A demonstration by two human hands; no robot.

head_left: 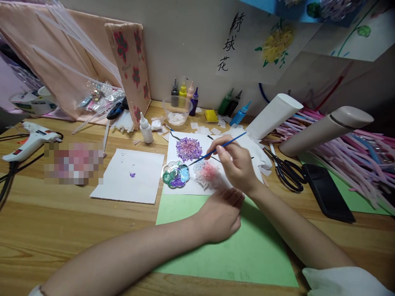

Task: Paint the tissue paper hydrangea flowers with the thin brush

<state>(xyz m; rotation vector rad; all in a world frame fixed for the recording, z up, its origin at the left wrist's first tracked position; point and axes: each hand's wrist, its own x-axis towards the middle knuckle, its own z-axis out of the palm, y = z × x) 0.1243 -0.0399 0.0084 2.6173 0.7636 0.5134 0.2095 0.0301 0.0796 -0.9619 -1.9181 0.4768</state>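
Where the desk (40,226) is covered by a green sheet (247,255), a white sheet (190,188) is laid across its twelve o'clock edge. The left hand (220,216) is rested at the white sheet's six o'clock, curled; whether anything is gripped beneath cannot be told. Over that sheet's three o'clock side, the right hand (237,163) is held. A pink-and-white flower (207,174) is placed at five o'clock from a purple flower (189,149), a palette (169,169) at seven. By the right hand a blue paintbrush (234,139) is grasped, tip aimed at eight o'clock, beside the palette.
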